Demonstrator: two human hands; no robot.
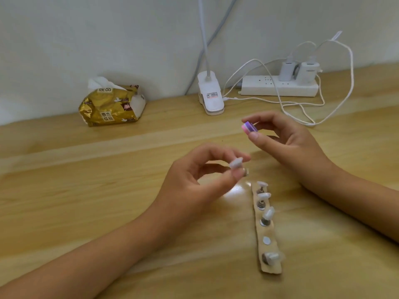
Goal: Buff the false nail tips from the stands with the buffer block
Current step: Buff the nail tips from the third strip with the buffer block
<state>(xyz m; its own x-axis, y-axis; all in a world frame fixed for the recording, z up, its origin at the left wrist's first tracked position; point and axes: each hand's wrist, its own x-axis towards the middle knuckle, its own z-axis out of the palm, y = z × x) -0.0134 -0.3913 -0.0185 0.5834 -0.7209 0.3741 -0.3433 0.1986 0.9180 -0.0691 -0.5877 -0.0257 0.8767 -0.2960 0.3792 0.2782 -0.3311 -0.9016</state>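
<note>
Pinching one nail tip (236,163) in our left grip (194,180) and the buffer block (248,127) in our right grip (287,134), we judge the block, apart and up-right of the left grip, must come down-left.

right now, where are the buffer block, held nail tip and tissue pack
buffer block (248,127), head view, striped end
nail tip (236,163), head view, white top
tissue pack (108,111), head view, gold front

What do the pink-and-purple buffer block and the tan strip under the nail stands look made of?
Pink-and-purple buffer block: likely foam, matte; layered colour bands show on its end. Tan strip: cardboard or thin wood, matte, I cannot tell which. Stands on it: probably metal; they glint.
</note>
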